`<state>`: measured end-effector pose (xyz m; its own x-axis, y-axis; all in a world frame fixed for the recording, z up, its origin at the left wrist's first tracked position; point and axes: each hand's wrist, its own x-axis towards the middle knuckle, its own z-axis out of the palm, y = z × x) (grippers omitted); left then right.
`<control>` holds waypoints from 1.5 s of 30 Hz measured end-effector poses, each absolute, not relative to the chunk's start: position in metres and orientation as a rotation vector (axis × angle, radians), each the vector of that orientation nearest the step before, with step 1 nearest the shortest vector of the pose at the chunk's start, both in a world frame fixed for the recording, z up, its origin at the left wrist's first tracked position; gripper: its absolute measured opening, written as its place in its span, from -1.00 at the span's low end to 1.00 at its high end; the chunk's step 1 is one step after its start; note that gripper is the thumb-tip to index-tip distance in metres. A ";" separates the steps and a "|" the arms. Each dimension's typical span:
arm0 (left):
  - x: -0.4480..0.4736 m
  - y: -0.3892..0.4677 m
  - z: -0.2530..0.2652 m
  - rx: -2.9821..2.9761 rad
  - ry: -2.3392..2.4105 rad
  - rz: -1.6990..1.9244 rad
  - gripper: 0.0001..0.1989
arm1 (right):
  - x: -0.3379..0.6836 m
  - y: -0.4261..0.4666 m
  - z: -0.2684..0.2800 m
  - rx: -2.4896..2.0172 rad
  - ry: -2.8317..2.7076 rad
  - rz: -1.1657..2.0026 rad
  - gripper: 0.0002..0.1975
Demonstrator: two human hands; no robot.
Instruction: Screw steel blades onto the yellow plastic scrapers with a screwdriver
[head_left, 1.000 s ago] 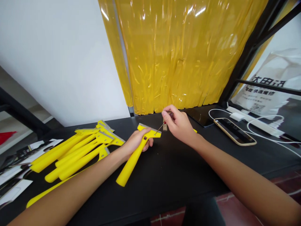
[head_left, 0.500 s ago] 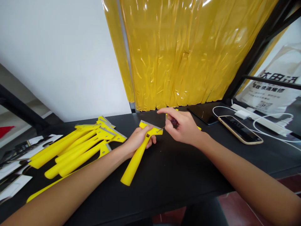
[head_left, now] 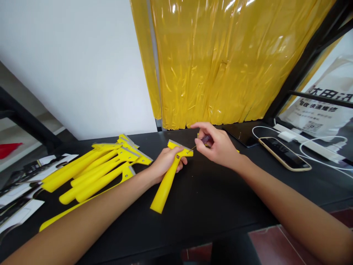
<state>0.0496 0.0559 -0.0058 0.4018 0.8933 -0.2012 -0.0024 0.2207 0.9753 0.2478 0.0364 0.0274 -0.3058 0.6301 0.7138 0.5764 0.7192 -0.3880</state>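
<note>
My left hand [head_left: 168,162] is closed round the neck of a yellow scraper [head_left: 164,187], its thumb lying across the head. The scraper's handle slants down toward the front of the black table [head_left: 209,206]. In my right hand [head_left: 217,145] is a small screwdriver [head_left: 205,139] with a dark purplish handle, pinched by the fingers. Its thin shaft points down-left and the tip meets the right part of the scraper head, where a screw seems to sit. Left of my left forearm lies a pile of several yellow scrapers [head_left: 102,165]. Another yellow piece is mostly hidden behind my right hand.
White and black printed cards [head_left: 22,217] lie at the left edge. To the right are a phone [head_left: 284,154] in a pale case, a dark flat tablet-like object [head_left: 242,135], a white power strip [head_left: 314,143] and cables. A yellow plastic strip curtain [head_left: 215,66] hangs behind.
The whole view has shifted slightly. My right hand has turned a little, with more of the screwdriver handle showing. The left hand keeps its hold on the scraper.
</note>
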 end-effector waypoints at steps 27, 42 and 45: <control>0.049 0.049 -0.006 1.349 0.899 0.778 -0.78 | 0.245 0.035 0.026 -0.825 -1.858 0.189 -0.85; 0.049 0.046 -0.010 1.452 0.908 0.742 -0.77 | 0.245 0.032 0.030 -1.108 -1.955 0.119 -0.73; 0.047 0.048 -0.010 1.441 0.841 0.680 -0.78 | 0.248 0.029 0.035 -0.998 -2.104 0.198 -0.81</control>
